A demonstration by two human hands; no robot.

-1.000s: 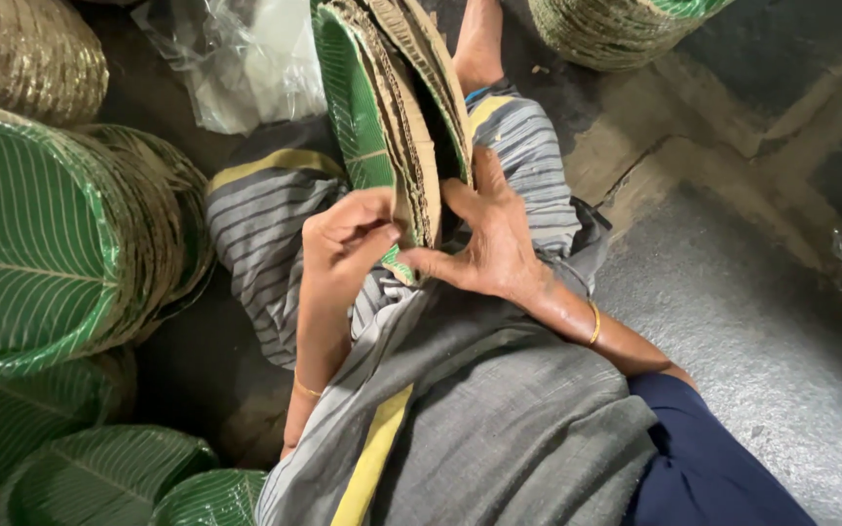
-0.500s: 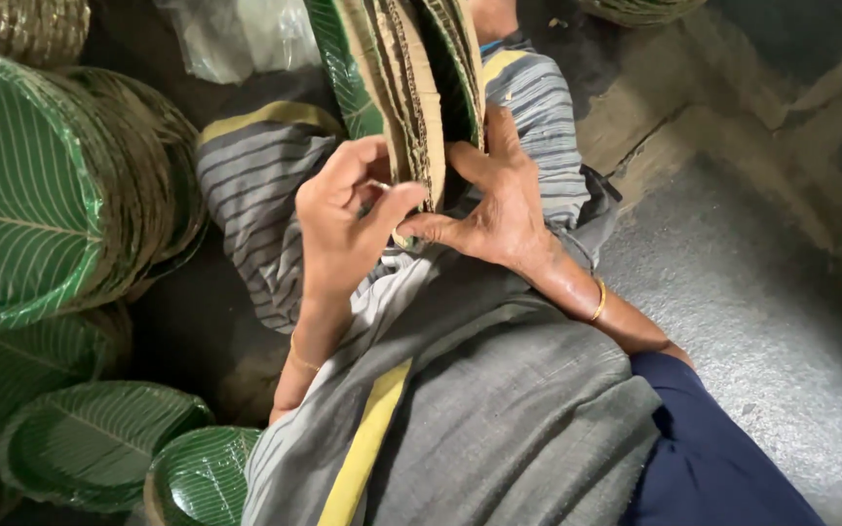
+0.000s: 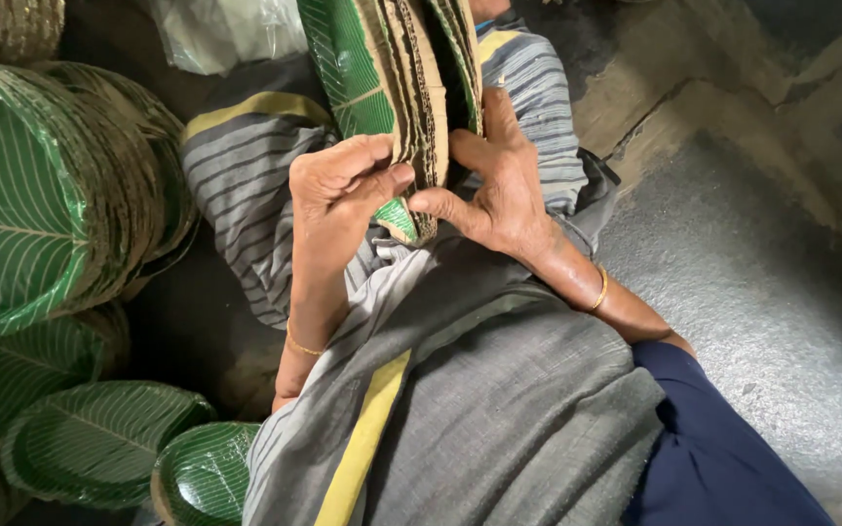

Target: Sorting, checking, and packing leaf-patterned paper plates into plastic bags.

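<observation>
Both the left hand (image 3: 343,185) and right hand (image 3: 499,190) clenched on plate stack (image 3: 397,88) edge, lap-cramped.

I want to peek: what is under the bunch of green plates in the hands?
Under the bunch of plates lies striped grey cloth over the lap. The left hand and right hand pinch its bottom edge. What the cloth covers is hidden.

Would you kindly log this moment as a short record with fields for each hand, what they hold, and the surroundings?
left hand: left hand grips the near edge of the bundle, thumb pressed on it
right hand: right hand holds the bundle from the other side, fingers up along it
held item: bundle of leaf-patterned plates, green faces, brown card edges, standing on edge on the lap
lap: striped grey cloth with a yellow band
surroundings: large plate stack on the left; loose green plates below it; grey floor
</observation>
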